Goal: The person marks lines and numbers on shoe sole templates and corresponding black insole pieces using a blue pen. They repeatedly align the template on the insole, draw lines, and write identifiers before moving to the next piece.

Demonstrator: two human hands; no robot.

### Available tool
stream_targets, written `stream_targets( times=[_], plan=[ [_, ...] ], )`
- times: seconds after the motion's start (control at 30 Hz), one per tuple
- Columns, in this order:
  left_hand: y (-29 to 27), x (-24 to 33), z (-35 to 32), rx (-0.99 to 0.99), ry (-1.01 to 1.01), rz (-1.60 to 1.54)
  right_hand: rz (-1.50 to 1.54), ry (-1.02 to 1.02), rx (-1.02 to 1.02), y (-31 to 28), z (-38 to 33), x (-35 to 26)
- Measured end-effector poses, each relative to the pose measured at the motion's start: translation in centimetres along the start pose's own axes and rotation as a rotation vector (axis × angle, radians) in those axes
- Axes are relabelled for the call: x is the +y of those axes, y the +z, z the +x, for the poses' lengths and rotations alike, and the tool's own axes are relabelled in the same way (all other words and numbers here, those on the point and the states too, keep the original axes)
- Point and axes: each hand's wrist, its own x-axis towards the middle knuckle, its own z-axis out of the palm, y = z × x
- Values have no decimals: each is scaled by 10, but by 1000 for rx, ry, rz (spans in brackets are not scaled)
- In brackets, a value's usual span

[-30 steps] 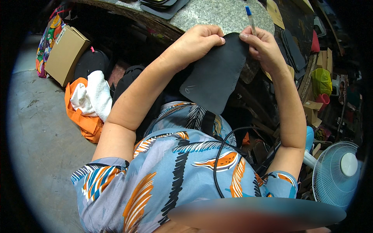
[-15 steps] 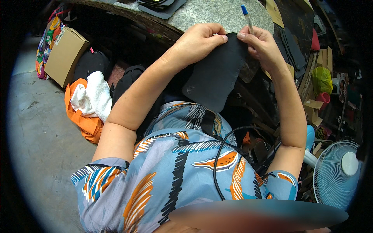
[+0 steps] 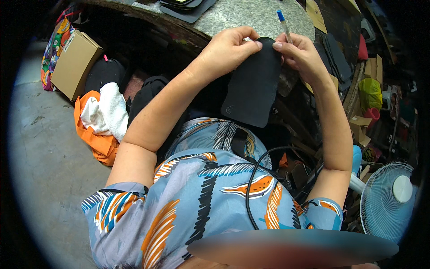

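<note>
A flat black leather-like piece (image 3: 251,89) with rounded corners hangs over my lap, a faint pale mark near its lower left. Thumb and fingers of my left hand (image 3: 234,45) pinch its top left edge. At the top right, my right hand (image 3: 298,51) pinches the same piece between thumb and finger. A clear pen with a blue end (image 3: 283,24) also sticks up out of the right hand, its lower part hidden by the fingers. Just beyond both hands lies a grey stone slab (image 3: 251,15) on the worktable.
Similar dark pieces are stacked on the slab (image 3: 190,10) and at the right (image 3: 338,60). A cardboard box (image 3: 76,65) and an orange bag (image 3: 96,143) with a white towel (image 3: 113,110) stand left. A fan (image 3: 387,197) is at my right; a black cable (image 3: 247,197) crosses my shirt.
The black piece has swung so that its lower end hangs straighter and a little to the right. Both hands keep their pinch near the same place; the pen tilts slightly more left.
</note>
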Motion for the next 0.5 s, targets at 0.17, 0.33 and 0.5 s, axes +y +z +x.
stream_targets(
  times=[0.17, 0.33, 0.5],
  plan=[
    [0, -1, 4, 1, 51, 80, -36, 8, -2, 2, 0, -1],
    [-4, -1, 2, -38, -110, -176, -83, 3, 37, 2, -4, -4],
    [-6, -1, 0, -12, -130, -244, -97, 32, 33, 2, -2, -5]
  ],
)
